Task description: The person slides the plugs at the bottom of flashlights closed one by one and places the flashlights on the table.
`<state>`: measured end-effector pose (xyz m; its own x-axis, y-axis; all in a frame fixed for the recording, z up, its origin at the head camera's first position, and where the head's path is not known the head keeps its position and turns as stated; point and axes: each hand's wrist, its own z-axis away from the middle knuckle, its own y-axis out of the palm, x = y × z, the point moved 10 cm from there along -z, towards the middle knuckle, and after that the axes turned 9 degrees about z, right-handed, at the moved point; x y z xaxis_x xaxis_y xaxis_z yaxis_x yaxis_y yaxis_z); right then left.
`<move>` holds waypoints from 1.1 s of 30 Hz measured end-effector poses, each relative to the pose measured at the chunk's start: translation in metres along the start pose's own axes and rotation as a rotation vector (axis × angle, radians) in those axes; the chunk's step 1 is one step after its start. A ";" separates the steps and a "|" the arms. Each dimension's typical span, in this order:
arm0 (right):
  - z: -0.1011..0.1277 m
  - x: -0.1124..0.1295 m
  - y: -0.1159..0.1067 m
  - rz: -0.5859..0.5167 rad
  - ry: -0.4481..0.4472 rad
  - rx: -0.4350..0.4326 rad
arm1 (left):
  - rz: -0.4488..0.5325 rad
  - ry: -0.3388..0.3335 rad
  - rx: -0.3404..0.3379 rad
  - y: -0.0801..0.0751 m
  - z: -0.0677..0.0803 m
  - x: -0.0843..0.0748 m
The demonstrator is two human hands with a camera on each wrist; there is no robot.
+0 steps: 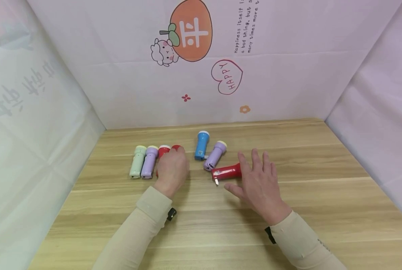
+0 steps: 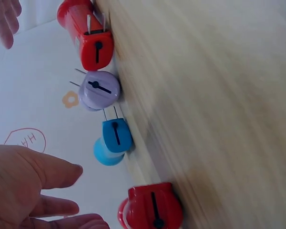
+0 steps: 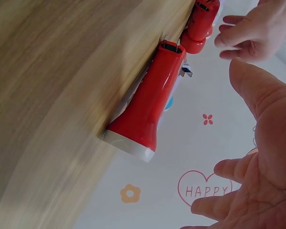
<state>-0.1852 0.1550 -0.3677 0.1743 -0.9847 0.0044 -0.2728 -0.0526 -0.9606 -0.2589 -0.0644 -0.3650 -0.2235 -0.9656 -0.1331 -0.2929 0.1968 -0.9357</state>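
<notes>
My left hand (image 1: 173, 168) hovers over two red flashlights at the right end of a row, largely hiding the first red flashlight (image 1: 163, 151) and the second red flashlight (image 1: 176, 147). In the left wrist view its fingers are loosely bent, with a gap to the nearest red flashlight (image 2: 155, 206). My right hand (image 1: 259, 183), fingers spread, is beside another red flashlight (image 1: 226, 172) and overlaps its head end. That flashlight lies sideways, its metal plug prongs (image 1: 216, 182) folded out; the right wrist view shows its white rim and nothing in the hand.
Left in the row lie a mint green flashlight (image 1: 138, 162) and a lilac flashlight (image 1: 149, 162), side by side. Between the hands, a blue flashlight (image 1: 202, 145) and another lilac flashlight (image 1: 215, 155) lie with prongs out. White printed cloth (image 1: 130, 86) walls the wooden table (image 1: 201, 232).
</notes>
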 end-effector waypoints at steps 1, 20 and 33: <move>0.000 0.000 0.000 0.000 0.001 0.002 | 0.010 0.008 0.003 0.000 -0.001 -0.002; 0.002 -0.004 0.001 0.002 0.012 0.014 | 0.157 0.056 0.041 0.013 -0.026 -0.026; 0.004 -0.007 0.001 0.003 0.017 0.006 | 0.222 -0.043 0.121 0.032 -0.040 -0.026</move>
<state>-0.1827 0.1624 -0.3697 0.1571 -0.9876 0.0067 -0.2673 -0.0491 -0.9624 -0.2998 -0.0259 -0.3778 -0.2294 -0.9078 -0.3510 -0.1273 0.3855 -0.9139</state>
